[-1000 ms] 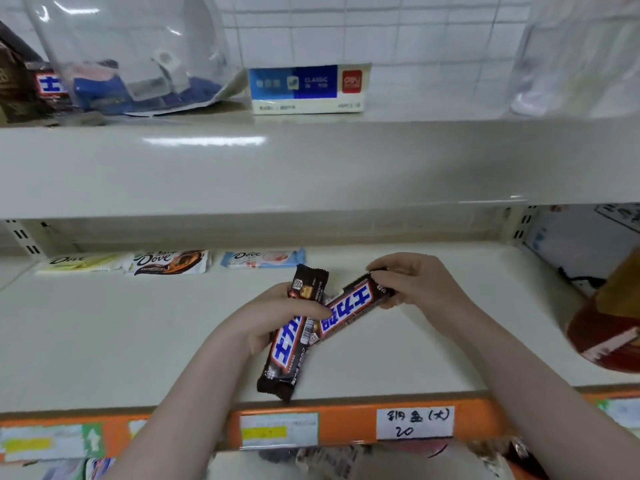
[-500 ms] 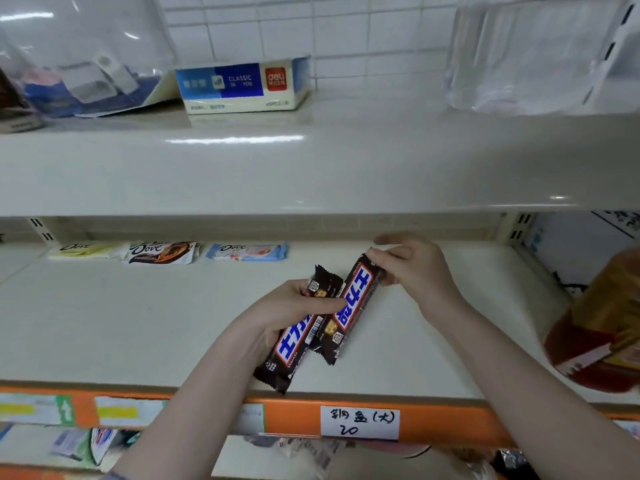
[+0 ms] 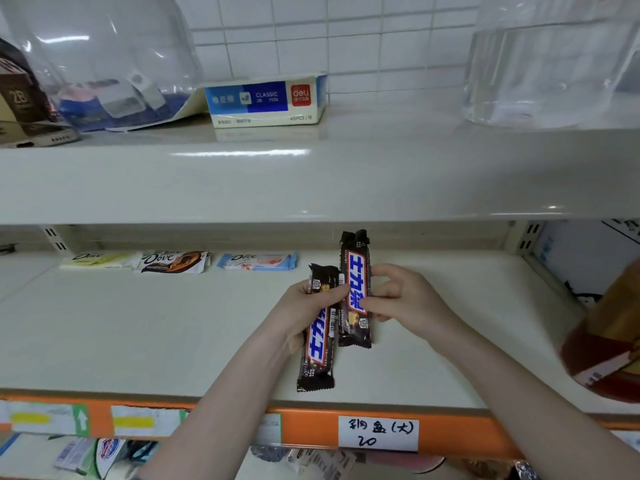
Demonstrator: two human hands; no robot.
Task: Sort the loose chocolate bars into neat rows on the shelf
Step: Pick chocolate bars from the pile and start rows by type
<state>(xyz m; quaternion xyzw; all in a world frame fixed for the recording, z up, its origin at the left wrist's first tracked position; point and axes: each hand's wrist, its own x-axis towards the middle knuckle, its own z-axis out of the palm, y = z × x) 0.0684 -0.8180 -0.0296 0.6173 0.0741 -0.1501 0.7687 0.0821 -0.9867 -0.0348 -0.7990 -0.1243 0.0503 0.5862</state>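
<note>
Two dark brown chocolate bars with blue lettering are over the middle of the white shelf [image 3: 138,327]. My left hand [image 3: 304,310] grips the left bar [image 3: 318,348], which points toward the shelf's front edge. My right hand [image 3: 401,299] pinches the right bar [image 3: 355,289] at its middle and holds it nearly straight, its far end toward the back wall. The two bars lie side by side and overlap slightly. Three Dove bars sit in a row at the back left: a yellow one [image 3: 97,259], a brown one [image 3: 175,261] and a light blue one [image 3: 258,261].
An orange price rail [image 3: 311,429] with paper labels runs along the shelf's front edge. A brown-red jar [image 3: 606,344] stands at the right. The shelf above holds a blue tissue pack [image 3: 265,100], clear plastic containers [image 3: 547,60] and a dark box [image 3: 20,95].
My right hand has turned its bar from slanted to nearly straight and pushed it farther back. My left hand has kept its bar. The view has shifted slightly.
</note>
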